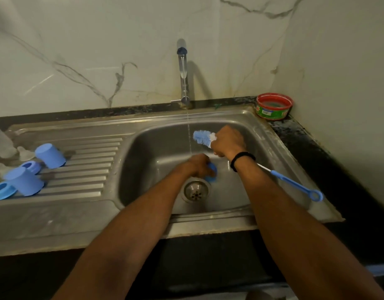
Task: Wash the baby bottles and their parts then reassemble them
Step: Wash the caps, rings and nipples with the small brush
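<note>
Grips are both closed. The left grip (198,166) is clamped on a small blue part (212,172), held low in the sink (143,148) just behind the drain (195,190); the hand hides most of it, so I cannot tell which part it is. The right grip (229,141) is clamped on the brush (203,137) right behind the bristles, with the long handle trailing toward the sink's right edge.

A thin stream from the tap (183,72) falls just left of the bristles. To scrub well, I would lift the part into that stream, push the bristles inside it and turn it against them, working the grooves.

Blue caps (50,155) and blue rings (31,166) lie near the bench's left edge. A red tub (273,106) sits at its back right corner.
</note>
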Available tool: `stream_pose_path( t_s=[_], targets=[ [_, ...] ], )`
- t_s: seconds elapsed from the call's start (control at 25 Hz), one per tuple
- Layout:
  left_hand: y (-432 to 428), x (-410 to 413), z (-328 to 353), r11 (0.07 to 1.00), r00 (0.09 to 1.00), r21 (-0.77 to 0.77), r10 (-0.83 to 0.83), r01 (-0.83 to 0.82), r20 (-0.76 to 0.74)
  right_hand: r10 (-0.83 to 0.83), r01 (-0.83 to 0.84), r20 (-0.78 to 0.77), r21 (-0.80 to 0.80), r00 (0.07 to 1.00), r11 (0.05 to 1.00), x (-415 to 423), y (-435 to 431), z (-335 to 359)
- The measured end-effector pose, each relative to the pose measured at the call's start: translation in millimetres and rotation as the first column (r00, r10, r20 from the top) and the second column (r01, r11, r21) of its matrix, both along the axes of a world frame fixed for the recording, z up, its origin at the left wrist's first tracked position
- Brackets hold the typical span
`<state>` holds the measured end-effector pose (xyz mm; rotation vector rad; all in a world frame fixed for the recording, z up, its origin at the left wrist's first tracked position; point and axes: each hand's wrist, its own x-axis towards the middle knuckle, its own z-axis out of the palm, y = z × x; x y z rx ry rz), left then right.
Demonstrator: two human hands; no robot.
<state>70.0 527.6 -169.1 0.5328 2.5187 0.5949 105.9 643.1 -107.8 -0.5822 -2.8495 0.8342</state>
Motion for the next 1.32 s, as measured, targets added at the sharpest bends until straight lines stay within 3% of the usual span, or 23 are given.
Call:
stream_pose_path(
  t_s=[0.04,0.08,0.16,0.24,0.4,0.72,0.92,0.96,1.08,1.16,1.24,1.32],
  targets=[
    [-17.9,-9.3,7.3,0.976,0.985,0.14,0.165,-0.169,0.041,0.009,-0.009,-0.004,-0.017,1.0,1.0,0.8,-3.7,-0.7],
    [-35.4,-16.1,11.9,0.889,0.935,0.292,0.328,-0.353,0.132,0.019,-0.019,-0.016,-0.033,1.0,0.999,1.4,-7.3,-2.5],
    [-59.5,-24.9,15.9,0.555,0.744,0.495,0.499,-0.668,0.444,0.041,-0.044,-0.05,-0.046,0.998,0.998,0.1,-15.1,-5.7],
    [-68.0,-34.9,17.5,0.285,0.611,0.545,0.46,-0.789,0.644,0.032,-0.035,-0.08,-0.042,0.996,0.999,-4.5,-23.3,-9.2],
    [-58.4,-59.8,17.5,0.068,0.579,0.586,0.28,-0.807,0.765,0.009,-0.01,-0.079,-0.018,0.997,1.0,-14.3,-32.5,-16.7],
    [-51.8,-70.7,6.7,-0.064,0.543,0.583,0.292,-0.81,0.787,0.111,-0.087,-0.135,0.172,0.985,0.981,-12.4,-37.2,-12.8],
    [-27.5,-60.5,28.9,0.025,0.642,0.646,0.147,-0.763,0.753,0.067,-0.017,-0.18,0.267,0.981,0.964,-12.2,-38.3,-8.3],
    [-24.5,-60.0,31.2,0.025,0.642,0.647,0.154,-0.762,0.751,0.058,-0.02,-0.175,0.211,0.983,0.977,-13.1,-38.0,-8.2],
    [-27.2,-63.1,29.8,0.057,0.626,0.63,0.218,-0.774,0.749,0.043,-0.071,-0.174,-0.158,0.984,0.985,-15.8,-38.6,-7.6],
    [-33.1,-66.9,28.1,0.013,0.612,0.621,0.19,-0.784,0.768,0.03,-0.075,-0.176,-0.257,0.984,0.964,-14.4,-39.5,-6.2],
    [-36.7,-65.5,31.4,-0.036,0.589,0.601,0.157,-0.799,0.793,0.041,-0.075,-0.19,-0.176,0.981,0.982,-14.6,-39.3,-5.8],
    [-34.9,-63.7,32.6,-0.01,0.595,0.605,0.168,-0.796,0.786,0.075,-0.069,-0.179,0.039,0.981,0.997,-13.0,-40.7,-2.9]
  ],
)
